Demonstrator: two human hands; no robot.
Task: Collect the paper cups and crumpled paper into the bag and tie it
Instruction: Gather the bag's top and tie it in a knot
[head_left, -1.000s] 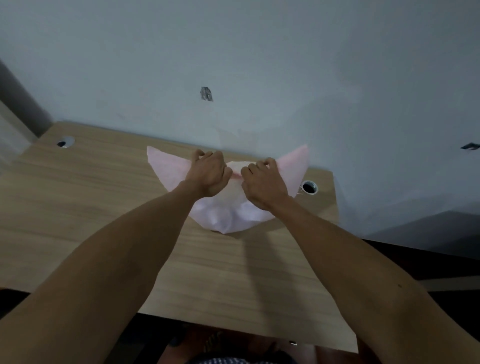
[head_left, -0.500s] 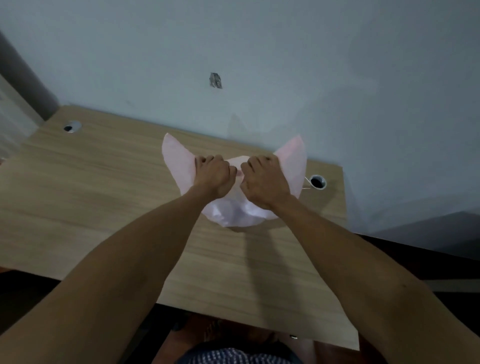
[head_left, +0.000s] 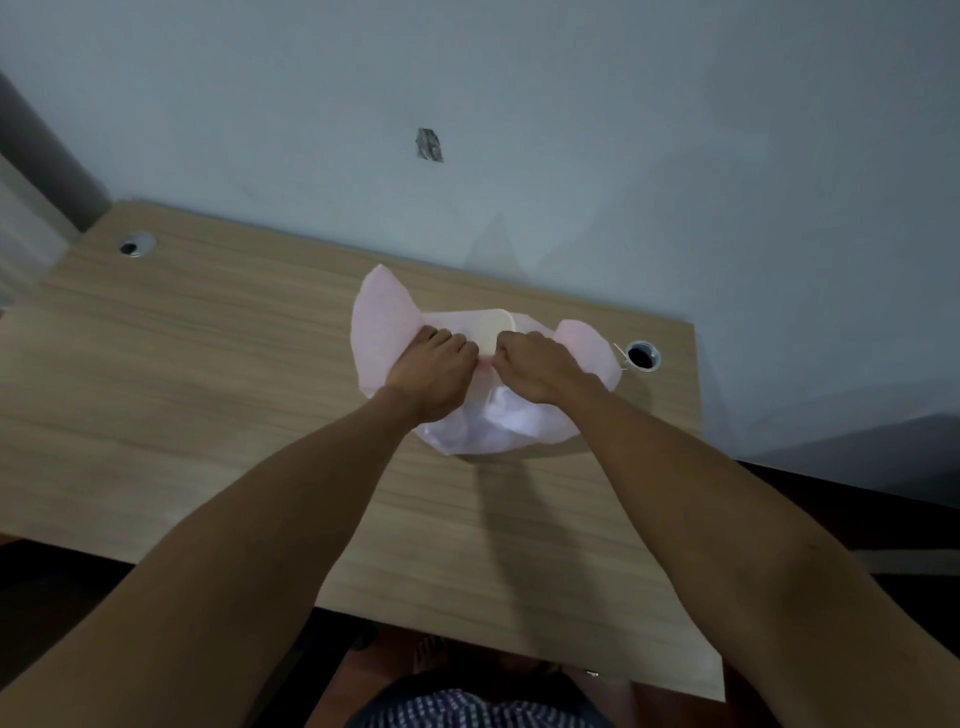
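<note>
Where desk (head_left: 208, 395) meets pale wall (head_left: 571, 130), pink bag (head_left: 493, 426), grommet hole (head_left: 642, 356)

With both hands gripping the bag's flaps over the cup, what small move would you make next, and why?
Probably cross the two flaps over each other and pull snug. The left hand and right hand hold the bag closed, but the cup shows in a gap and no knot is visible.

A light wooden table (head_left: 208, 395) is set against the wall. A pale pink bag (head_left: 498, 426) is rested on it toward one o'clock, near a cable hole (head_left: 642, 356).
</note>
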